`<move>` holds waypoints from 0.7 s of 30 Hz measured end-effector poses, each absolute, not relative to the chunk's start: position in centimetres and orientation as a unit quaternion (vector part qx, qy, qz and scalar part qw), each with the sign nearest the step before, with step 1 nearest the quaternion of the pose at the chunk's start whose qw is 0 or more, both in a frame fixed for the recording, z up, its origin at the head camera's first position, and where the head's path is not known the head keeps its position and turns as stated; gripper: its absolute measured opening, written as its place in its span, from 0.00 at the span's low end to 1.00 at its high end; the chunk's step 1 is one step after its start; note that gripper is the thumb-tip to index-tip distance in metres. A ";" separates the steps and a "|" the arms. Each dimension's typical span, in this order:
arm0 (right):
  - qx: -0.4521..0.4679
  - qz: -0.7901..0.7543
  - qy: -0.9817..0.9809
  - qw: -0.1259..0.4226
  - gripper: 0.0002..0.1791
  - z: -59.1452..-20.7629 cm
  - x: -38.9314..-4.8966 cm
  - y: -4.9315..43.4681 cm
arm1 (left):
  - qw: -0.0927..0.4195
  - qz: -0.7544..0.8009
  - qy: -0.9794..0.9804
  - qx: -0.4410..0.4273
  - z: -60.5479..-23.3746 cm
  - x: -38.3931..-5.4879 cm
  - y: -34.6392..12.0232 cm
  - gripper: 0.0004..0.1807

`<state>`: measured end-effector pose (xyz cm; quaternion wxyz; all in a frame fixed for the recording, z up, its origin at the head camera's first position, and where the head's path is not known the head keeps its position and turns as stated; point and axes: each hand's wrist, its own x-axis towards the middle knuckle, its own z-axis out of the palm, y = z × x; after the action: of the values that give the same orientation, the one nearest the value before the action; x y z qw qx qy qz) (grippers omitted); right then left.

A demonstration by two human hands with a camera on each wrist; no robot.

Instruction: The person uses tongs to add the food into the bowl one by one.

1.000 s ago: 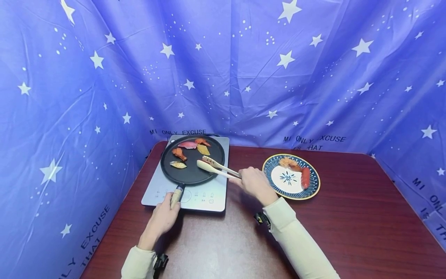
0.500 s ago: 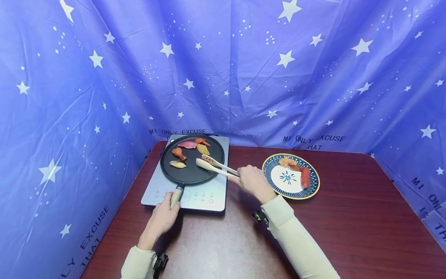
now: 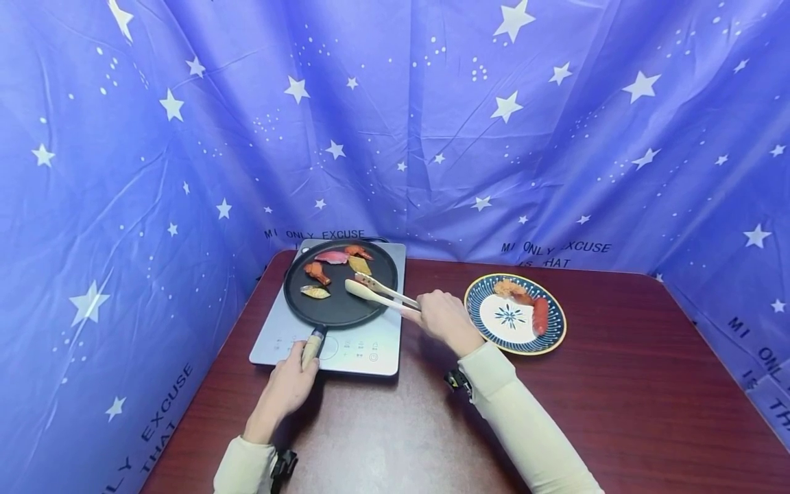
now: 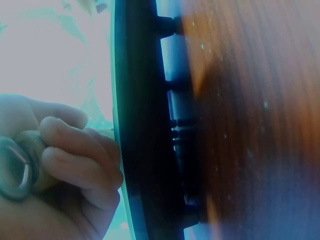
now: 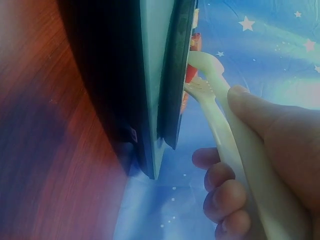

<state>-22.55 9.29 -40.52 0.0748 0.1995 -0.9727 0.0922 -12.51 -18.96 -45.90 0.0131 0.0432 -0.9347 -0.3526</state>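
Observation:
My left hand (image 3: 289, 383) grips the pale handle (image 3: 312, 350) of a black frying pan (image 3: 339, 310); in the left wrist view its fingers (image 4: 75, 170) curl round that handle. My right hand (image 3: 449, 321) holds cream-coloured tongs (image 3: 390, 300), thumb on one arm and fingers round the other, as the right wrist view shows. The tong tips stand apart over the pan's right half, with no food visible between them. In the pan lie a brown drumstick (image 3: 317, 273), a pink slice (image 3: 332, 257), a yellow piece (image 3: 359, 265), a reddish piece (image 3: 358, 252) and a small silvery-yellow piece (image 3: 315, 292).
Under the pan is a silver induction cooker (image 3: 271, 346) on a dark red wooden table (image 3: 617, 370). A blue-patterned oval plate (image 3: 507, 329), right of the right hand, bears a red sausage (image 3: 540, 315) and a fried piece (image 3: 509, 287). A starry blue curtain (image 3: 457, 171) hangs close behind.
My right hand and the tongs have shifted slightly left, deeper over the pan. The left hand, pan and food look unmoved.

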 end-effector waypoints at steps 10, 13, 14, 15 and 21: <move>0.203 0.083 -0.972 0.081 0.26 -40.8 -23.1 8.9 | 0.013 -0.349 -0.936 0.045 -45.9 -12.5 -18.9 0.22; 0.201 0.080 -0.973 0.081 0.26 -40.8 -23.4 8.8 | 0.013 -0.349 -0.936 0.046 -45.9 -12.5 -18.9 0.22; 0.200 0.081 -0.973 0.081 0.26 -40.8 -23.4 8.8 | 0.013 -0.349 -0.936 0.046 -46.0 -12.5 -18.9 0.22; 0.199 0.080 -0.973 0.080 0.27 -40.9 -23.5 8.7 | 0.014 -0.347 -0.937 0.046 -46.0 -12.5 -18.9 0.22; 0.197 0.079 -0.974 0.073 0.26 -40.8 -23.8 8.5 | 0.017 -0.343 -0.938 0.044 -46.1 -12.5 -18.9 0.22</move>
<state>-23.77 8.51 -40.83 0.0730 0.1971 -0.9745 0.0791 -12.48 -18.92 -46.07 0.0168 0.0440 -0.9380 -0.3434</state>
